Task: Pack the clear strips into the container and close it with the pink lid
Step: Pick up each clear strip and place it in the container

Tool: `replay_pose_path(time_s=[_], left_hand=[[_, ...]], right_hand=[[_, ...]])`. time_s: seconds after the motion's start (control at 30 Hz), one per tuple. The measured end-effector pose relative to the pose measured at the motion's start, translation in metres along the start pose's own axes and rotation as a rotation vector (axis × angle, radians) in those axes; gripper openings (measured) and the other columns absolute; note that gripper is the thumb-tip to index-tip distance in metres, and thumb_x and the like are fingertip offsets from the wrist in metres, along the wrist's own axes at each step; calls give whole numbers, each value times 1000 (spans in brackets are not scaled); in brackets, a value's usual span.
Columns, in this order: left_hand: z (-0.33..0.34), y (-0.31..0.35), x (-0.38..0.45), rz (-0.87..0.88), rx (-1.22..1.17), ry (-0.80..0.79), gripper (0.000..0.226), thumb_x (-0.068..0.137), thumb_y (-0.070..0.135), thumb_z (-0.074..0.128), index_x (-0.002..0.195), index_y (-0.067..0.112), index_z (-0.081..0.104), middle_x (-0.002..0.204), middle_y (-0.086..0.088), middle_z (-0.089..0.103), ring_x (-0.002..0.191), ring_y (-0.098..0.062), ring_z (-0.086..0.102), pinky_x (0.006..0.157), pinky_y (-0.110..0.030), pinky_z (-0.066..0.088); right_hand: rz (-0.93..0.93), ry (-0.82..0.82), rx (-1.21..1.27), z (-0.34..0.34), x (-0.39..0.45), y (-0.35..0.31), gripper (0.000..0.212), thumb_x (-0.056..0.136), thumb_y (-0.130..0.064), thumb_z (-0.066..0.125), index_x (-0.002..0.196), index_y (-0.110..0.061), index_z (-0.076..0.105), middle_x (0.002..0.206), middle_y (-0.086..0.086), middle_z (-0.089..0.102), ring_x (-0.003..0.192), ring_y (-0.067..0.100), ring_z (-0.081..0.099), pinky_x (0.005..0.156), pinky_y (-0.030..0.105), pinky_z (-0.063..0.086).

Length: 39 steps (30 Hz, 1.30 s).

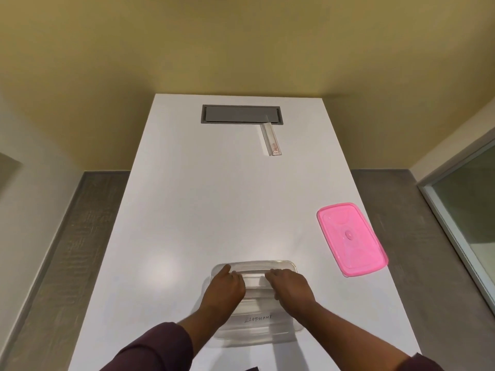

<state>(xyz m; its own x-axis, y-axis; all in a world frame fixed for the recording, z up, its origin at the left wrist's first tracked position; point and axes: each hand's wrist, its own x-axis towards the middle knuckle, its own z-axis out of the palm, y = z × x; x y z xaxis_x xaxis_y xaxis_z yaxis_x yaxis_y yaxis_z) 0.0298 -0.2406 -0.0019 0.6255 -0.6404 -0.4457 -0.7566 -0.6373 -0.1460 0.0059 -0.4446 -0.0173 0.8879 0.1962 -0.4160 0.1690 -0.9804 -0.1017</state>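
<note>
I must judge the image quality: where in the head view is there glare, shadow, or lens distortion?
Head view: soft glare patches lie on the white table left of the clear container; faint shadows fall under the container and the pink lid; the wide-angle lens makes the table edges splay outward toward the near side; the far clear strip is small but sharp.

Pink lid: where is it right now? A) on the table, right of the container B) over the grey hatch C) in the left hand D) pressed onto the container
A: the pink lid lies flat on the table, right of the container, while both hands are in the container.
</note>
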Motion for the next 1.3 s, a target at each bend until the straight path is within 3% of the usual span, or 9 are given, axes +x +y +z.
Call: replay_pose_path(time_s=[0.17, 0.27, 0.33, 0.47, 0.6, 0.83, 1.07, 1.2, 1.3], left_hand=[[3, -3, 6, -35, -30, -44, 32, 61, -5, 73, 91, 7, 68, 78, -8, 65, 65, -25, 64, 79, -35, 54], [7, -2, 4, -102, -39, -45, 47, 31, 3, 87, 75, 10, 72, 62, -4, 62, 45, -19, 58, 46, -26, 47], [10, -2, 4, -142, -56, -43, 60, 22, 6, 90, 80, 6, 76, 63, -5, 66, 44, -19, 60, 41, -24, 44], [12, 0, 4, -197, -85, -74, 60, 36, 7, 90, 95, 4, 75, 70, -5, 71, 55, -19, 68, 44, -27, 50], [21, -1, 6, -177, -133, -36, 56, 78, -12, 60, 133, -7, 47, 114, -19, 67, 100, -34, 68, 75, -39, 56], [25, -2, 11, -181, -218, -3, 48, 82, -17, 48, 128, -5, 47, 118, -21, 62, 107, -36, 62, 81, -42, 52], [26, -4, 13, -205, -240, -43, 49, 77, -18, 57, 124, -5, 48, 117, -21, 61, 106, -35, 61, 82, -44, 54], [22, -5, 10, -206, -296, -22, 51, 76, -14, 61, 123, 0, 49, 117, -16, 60, 106, -31, 61, 81, -40, 54], [14, -4, 6, -182, -376, 49, 37, 86, -3, 54, 121, 8, 52, 115, -11, 61, 104, -29, 62, 78, -39, 52]], right_hand=[[-16, 7, -33, 1, 4, -3, 33, 80, 8, 52, 107, -12, 56, 104, 9, 63, 94, 34, 62, 64, 38, 44], [-15, 22, -54, 2, 7, -5, 32, 83, 7, 52, 109, -11, 57, 105, 10, 64, 95, 34, 62, 67, 39, 50], [-9, 27, -65, 3, 8, -6, 30, 84, 7, 52, 107, -11, 57, 103, 10, 64, 93, 34, 63, 67, 41, 52], [-10, 46, -103, 4, 8, -8, 27, 79, 0, 64, 101, -15, 62, 94, 6, 63, 80, 28, 64, 56, 38, 50], [-23, 31, -175, 6, 9, -8, 37, 47, -4, 85, 72, -19, 63, 72, 0, 59, 53, 19, 57, 35, 28, 36], [28, 22, -186, 14, 12, -7, 49, 30, 0, 88, 69, -16, 64, 66, 2, 57, 50, 20, 57, 34, 28, 34], [40, 53, -201, 13, 11, -5, 48, 29, 2, 85, 67, -17, 63, 63, 1, 56, 50, 19, 56, 34, 29, 26], [30, 36, -188, 9, 8, -7, 37, 60, 2, 78, 90, -13, 63, 84, 5, 61, 71, 24, 62, 45, 34, 42], [-4, 70, -83, 5, 6, -5, 25, 88, -20, 64, 112, -14, 57, 107, 5, 59, 96, 27, 61, 65, 39, 49]])
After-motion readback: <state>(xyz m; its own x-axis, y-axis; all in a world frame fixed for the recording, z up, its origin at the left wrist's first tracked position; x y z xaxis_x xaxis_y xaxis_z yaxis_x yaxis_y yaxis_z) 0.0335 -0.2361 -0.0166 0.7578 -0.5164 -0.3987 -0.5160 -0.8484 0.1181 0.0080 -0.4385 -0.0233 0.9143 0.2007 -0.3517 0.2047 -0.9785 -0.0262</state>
